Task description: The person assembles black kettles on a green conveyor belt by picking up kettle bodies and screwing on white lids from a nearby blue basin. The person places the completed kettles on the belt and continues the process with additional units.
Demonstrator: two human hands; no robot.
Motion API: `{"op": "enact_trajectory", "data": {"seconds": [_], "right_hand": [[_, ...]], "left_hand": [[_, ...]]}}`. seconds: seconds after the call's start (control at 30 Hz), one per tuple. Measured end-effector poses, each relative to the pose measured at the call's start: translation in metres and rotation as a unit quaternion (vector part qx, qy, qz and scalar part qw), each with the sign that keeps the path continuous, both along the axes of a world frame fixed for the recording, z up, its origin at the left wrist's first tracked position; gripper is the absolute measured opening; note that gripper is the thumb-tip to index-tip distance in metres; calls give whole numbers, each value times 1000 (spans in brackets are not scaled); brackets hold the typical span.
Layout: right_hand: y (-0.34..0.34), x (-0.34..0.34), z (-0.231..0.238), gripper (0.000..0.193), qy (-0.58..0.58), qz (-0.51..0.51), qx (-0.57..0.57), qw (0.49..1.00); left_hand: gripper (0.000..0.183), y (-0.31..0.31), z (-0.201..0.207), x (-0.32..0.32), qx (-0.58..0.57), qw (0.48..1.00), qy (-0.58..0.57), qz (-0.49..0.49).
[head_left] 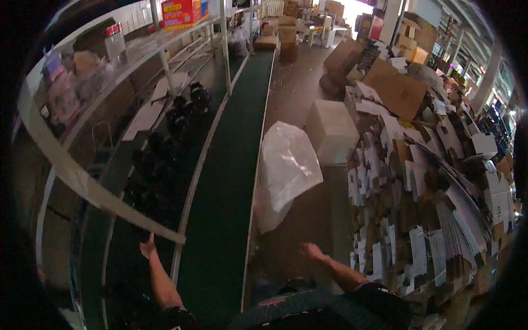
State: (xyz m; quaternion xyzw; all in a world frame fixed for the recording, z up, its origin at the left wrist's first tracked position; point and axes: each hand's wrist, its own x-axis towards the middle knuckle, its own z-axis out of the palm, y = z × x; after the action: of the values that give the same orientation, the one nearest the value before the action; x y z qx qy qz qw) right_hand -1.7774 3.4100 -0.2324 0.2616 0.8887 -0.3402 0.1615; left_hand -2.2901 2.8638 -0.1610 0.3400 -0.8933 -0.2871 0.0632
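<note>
My left hand (147,248) reaches over the dark surface on the left of the green conveyor belt (223,159), beside the lower end of a pale metal rail (110,198). One of its fingers stretches upward, and I see nothing held in it. Beyond this hand stands a row of glossy black objects (157,151); their kind is too dark to make out. My right hand (314,252) hovers to the right of the belt with fingers loosely extended and nothing visible in it. Past it lies a translucent plastic bag (290,157) on the floor.
A white box (333,132) stands behind the bag. Stacked flat cardboard (429,214) fills the right side. On the left, a metal rack holds a red box (181,13), a clear jar (115,43) and plastic-wrapped items (69,93). Cartons (287,32) stand at the far end.
</note>
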Motion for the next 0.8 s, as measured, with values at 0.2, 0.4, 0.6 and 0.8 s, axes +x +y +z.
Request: {"op": "enact_trajectory", "data": {"seconds": [0.2, 0.4, 0.6, 0.8], "right_hand": [[-51, -39, 26, 41, -163, 110, -183, 963], [-41, -99, 83, 41, -100, 213, -136, 962], [-41, -191, 174, 66, 205, 278, -263, 901], [-4, -149, 191, 80, 364, 396, -83, 839]], "left_hand": [[84, -39, 3, 34, 119, 986, 110, 39], [77, -8, 30, 171, 109, 941, 292, 130], [61, 130, 82, 331, -64, 983, 168, -31], [30, 337, 99, 393, 234, 928, 190, -218]]}}
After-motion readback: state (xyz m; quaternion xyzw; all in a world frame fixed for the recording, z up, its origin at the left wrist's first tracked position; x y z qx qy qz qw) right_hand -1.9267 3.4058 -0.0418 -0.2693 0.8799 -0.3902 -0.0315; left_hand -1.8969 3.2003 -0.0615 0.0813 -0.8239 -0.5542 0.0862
